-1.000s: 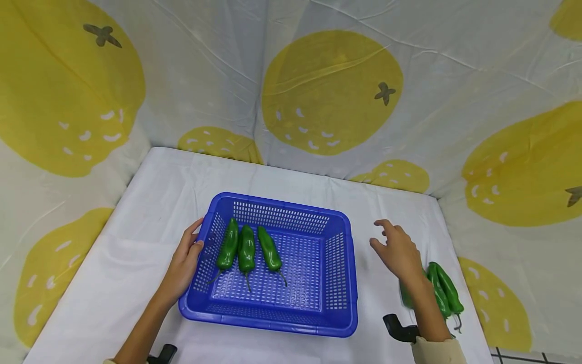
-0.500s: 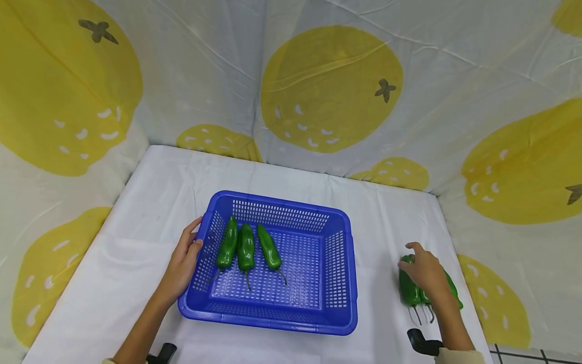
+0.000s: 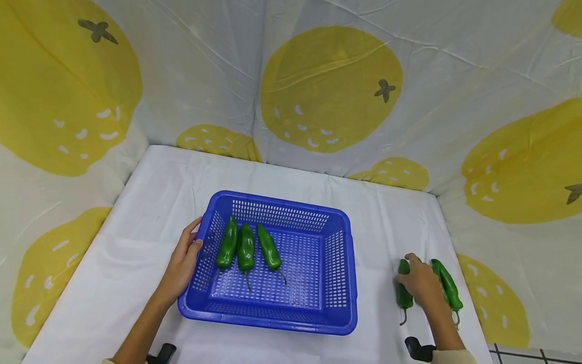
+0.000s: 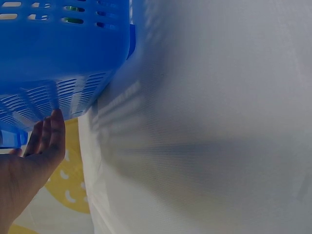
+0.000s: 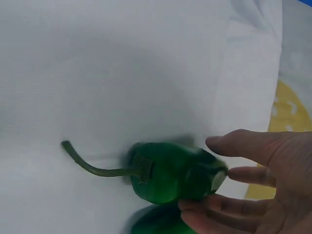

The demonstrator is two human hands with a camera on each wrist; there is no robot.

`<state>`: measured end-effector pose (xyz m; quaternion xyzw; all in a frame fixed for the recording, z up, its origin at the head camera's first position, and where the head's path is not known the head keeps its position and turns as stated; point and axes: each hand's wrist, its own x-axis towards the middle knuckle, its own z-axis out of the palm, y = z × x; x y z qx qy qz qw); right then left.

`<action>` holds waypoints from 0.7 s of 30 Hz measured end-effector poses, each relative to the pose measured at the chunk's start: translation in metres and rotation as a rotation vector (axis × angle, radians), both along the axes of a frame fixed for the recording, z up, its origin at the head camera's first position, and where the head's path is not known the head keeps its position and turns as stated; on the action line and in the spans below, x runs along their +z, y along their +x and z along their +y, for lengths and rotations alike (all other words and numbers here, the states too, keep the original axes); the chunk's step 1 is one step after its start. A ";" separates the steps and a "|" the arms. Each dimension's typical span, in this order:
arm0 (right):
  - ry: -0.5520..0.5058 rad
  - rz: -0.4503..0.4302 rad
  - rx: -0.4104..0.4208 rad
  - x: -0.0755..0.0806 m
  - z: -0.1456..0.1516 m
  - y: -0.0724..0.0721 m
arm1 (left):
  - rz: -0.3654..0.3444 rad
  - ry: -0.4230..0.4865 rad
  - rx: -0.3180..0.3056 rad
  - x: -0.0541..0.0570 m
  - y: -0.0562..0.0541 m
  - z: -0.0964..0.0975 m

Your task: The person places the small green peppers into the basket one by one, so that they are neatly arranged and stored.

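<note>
My left hand [image 3: 182,265] holds the left side of a blue plastic basket [image 3: 268,327], thumb by the rim. In the left wrist view, its fingers [image 4: 57,134] lie against the slotted outer wall. Three long green peppers, one of them the middle pepper [image 3: 246,247], lie side by side in the basket's left half. At the right, my right hand [image 3: 423,283] pinches a green pepper [image 3: 404,293] near its tip; the right wrist view shows the thumb and fingers on either side of this pepper [image 5: 165,170]. Its stem points away from the palm.
More green peppers, including the rightmost pepper [image 3: 447,288], lie under and beside my right hand. White cloth [image 3: 377,227] covers the table. A lemon-print sheet [image 3: 218,60] rises behind and along both sides. Dark wrist mounts [image 3: 418,349] show below.
My right hand has moved right and down from beside the basket to the peppers. The leftmost pepper has turned and shifted slightly left in its grip. The left hand and basket stay put.
</note>
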<state>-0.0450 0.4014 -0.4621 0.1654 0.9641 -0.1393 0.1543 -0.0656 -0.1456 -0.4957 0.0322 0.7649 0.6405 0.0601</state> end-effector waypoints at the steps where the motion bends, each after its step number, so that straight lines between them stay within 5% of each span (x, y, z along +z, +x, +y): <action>1: -0.002 -0.005 -0.001 -0.001 -0.001 0.000 | -0.002 0.000 0.001 0.000 0.000 0.000; 10: -0.044 0.010 -0.037 -0.008 0.001 0.002 | -0.007 -0.002 0.007 0.001 -0.001 0.001; 21: -0.100 0.079 0.030 0.007 0.000 -0.006 | -0.001 -0.002 0.006 0.001 0.000 0.001</action>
